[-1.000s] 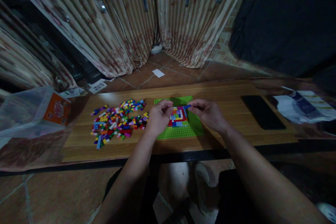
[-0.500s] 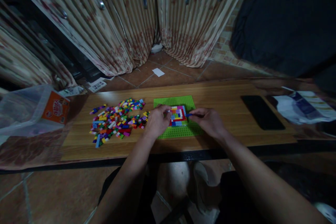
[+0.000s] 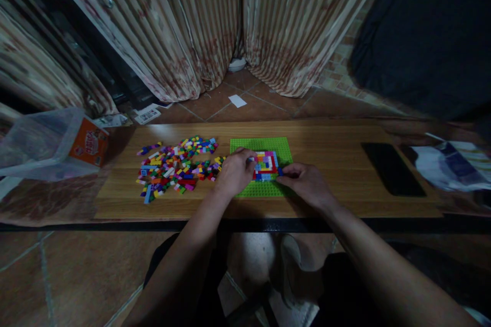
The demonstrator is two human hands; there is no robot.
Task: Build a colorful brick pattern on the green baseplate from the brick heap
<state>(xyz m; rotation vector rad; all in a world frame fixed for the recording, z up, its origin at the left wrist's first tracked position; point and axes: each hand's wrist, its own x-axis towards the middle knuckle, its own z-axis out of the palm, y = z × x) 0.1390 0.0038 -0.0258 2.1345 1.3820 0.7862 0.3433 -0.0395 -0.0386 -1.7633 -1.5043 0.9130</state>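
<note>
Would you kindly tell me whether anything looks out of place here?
A white paper lies on the tiled floor beyond the table, looking stray. The loose bricks are scattered, but I see none off the table.

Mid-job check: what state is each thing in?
Left hand: fingers curled
Right hand: pinching blue block
Blue block: seating unclear
Block pattern: on green board, partly hidden
Green board: flat
Loose blocks: scattered
Clear box: lid unclear
Black slab: lying flat
White paper: lying flat
Curtains: hanging

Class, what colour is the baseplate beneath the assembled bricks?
The baseplate is bright green; it shows best in the head view.
</note>
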